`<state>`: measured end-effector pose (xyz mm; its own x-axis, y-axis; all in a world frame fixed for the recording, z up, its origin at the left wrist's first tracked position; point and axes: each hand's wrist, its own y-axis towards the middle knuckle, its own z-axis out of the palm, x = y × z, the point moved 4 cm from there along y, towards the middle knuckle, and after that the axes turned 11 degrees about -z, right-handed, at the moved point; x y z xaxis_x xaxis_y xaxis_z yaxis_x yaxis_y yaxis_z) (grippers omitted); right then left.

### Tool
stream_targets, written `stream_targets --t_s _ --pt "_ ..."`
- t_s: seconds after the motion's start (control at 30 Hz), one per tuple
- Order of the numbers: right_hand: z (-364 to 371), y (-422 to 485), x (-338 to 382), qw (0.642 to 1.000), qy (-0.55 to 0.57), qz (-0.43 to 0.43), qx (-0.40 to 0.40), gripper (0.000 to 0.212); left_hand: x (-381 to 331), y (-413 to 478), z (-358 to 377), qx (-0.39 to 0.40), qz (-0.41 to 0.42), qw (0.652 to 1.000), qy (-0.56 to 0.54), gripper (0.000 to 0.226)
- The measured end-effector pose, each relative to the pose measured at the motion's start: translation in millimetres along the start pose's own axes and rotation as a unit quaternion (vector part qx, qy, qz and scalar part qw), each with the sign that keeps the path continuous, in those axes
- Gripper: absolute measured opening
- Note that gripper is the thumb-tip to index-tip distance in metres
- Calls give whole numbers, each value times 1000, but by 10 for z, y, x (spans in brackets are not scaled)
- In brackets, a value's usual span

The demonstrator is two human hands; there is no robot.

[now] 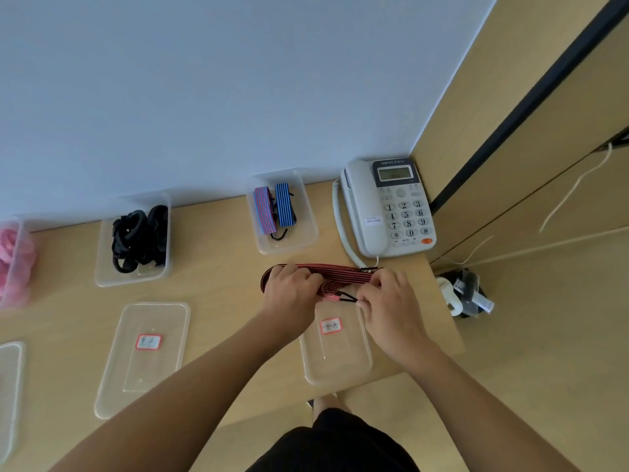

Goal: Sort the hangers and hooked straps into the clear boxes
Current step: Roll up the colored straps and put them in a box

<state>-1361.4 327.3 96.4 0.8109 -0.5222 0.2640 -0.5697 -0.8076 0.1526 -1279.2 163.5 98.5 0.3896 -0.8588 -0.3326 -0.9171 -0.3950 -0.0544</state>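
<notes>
Red-striped strap (343, 273) gripped by both hands: left hand (289, 294) curled over the folded loops, right hand (391, 301) pinching by the black hook (348, 296). Held at the far edge of a clear lid (340, 366) on a pale wooden desk (221, 267), near a box (308, 229) of folded straps and a phone (388, 206). Pink-filled tub (15, 267) cut off at left; lid label unreadable.

Strap box (301, 238) behind lid (335, 364), phone (388, 206) to its R; 2nd box (106, 267) behind 2nd lid (143, 386), further L.

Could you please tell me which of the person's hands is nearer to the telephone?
Right. The right hand sits just in front of the telephone; the left hand is farther, off to its left.
</notes>
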Motion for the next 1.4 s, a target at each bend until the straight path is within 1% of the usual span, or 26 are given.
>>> stream_targets --t_s 0.1,0.17,0.23,0.3,0.4,0.47,0.53,0.63,0.67,0.73,0.8,0.9,1.0,1.03,1.07,1.1,1.17,1.2,1.23,1.3,1.37,1.4 --pt "-65 -71 -12 999 29 7 -41 14 -47 1 -17 17 0 999 -49 20" --pt "-155 -121 -27 996 50 18 -70 16 -128 -28 -129 8 6 996 -84 17" --pt "-295 -182 -32 992 69 29 -101 17 -256 -79 -298 -13 27 994 -105 13" --pt "-499 -243 -28 986 80 37 -142 17 -412 -134 -509 -42 57 991 -117 14" --pt "-942 -343 37 973 81 34 -215 15 -683 -227 -903 -81 92 983 -136 16" --pt "-1270 -417 98 958 101 30 -266 13 -853 -309 -1169 -106 99 976 -163 16" --pt "-1590 -499 169 934 173 47 -307 11 -991 -436 -1426 -134 91 967 -196 18" --pt "-2024 -618 264 879 335 86 -329 20 -1176 -694 -1775 -150 72 954 -249 17" --pt "-2173 -651 306 861 370 90 -336 21 -1235 -788 -1889 -151 67 948 -272 17" --pt "-2495 -700 410 834 410 81 -360 24 -1361 -958 -2110 -148 61 934 -320 18" --pt "-2823 -737 539 807 440 52 -391 29 -1489 -1118 -2316 -140 53 918 -366 20" --pt "-3265 -773 715 764 495 10 -413 27 -1703 -1364 -2606 -107 59 888 -444 18" --pt "-3644 -798 871 729 555 -22 -399 25 -1898 -1607 -2820 -21 68 832 -550 3" --pt "-3757 -809 929 722 571 -39 -389 23 -1948 -1672 -2874 -4 72 814 -577 13" --pt "-3857 -821 987 719 580 -56 -379 23 -1994 -1725 -2913 7 73 801 -594 22" --pt "-3944 -832 1040 720 583 -74 -369 22 -2038 -1765 -2956 -4 77 808 -584 25" --pt "-4089 -845 1123 732 572 -110 -354 23 -2105 -1828 -3041 -68 78 853 -512 17" --pt "-4154 -850 1151 738 562 -128 -350 22 -2139 -1851 -3070 -90 71 870 -480 17" --pt "-4221 -854 1164 743 554 -144 -347 21 -2176 -1856 -3085 -95 68 878 -464 18" --pt "-4351 -865 1158 749 543 -164 -342 21 -2283 -1859 -3082 -57 72 872 -480 21" --pt "-4477 -891 1102 752 537 -172 -342 21 -2435 -1884 -3075 -11 69 855 -514 26" --pt "-4534 -908 1063 751 538 -175 -341 21 -2512 -1886 -3078 -13 64 855 -515 28"
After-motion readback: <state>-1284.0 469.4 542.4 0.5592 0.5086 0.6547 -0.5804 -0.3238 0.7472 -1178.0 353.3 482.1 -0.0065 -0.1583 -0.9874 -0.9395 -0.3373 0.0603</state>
